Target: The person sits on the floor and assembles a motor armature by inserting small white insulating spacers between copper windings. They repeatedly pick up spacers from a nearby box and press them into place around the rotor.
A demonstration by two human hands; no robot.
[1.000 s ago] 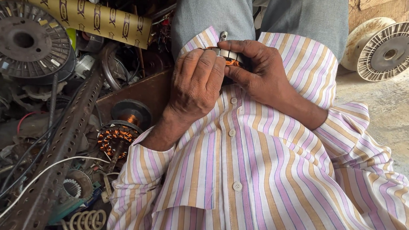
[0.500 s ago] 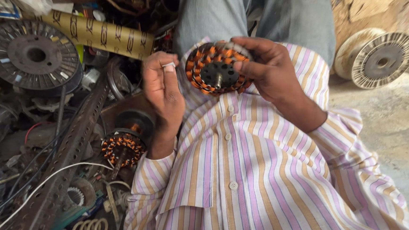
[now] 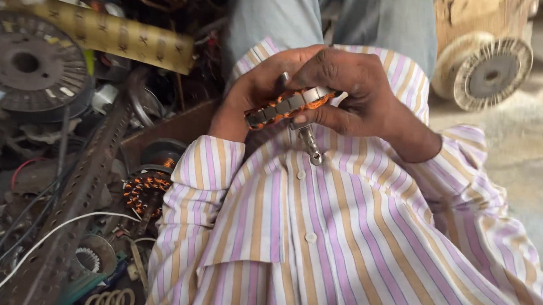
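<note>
Both hands hold a round motor stator [image 3: 287, 106] with orange copper windings, turned edge-on over my lap. My left hand [image 3: 257, 85] grips its left rim, and my right hand [image 3: 350, 94] covers its top and right side. A short metal shaft [image 3: 311, 145] sticks down from the stator toward my striped shirt [image 3: 341, 238].
A second wound stator [image 3: 145, 189] lies in the scrap pile at left, by a perforated metal bar [image 3: 77, 203], a white wire [image 3: 46, 239] and a dark disc-shaped rotor [image 3: 28, 65]. A yellow patterned tube [image 3: 115, 36] lies behind. A round metal core [image 3: 493, 75] sits on the floor at right.
The stator, facing me flat half a second ago, is now tipped edge-on with its shaft pointing down. My left hand has closed back onto its rim.
</note>
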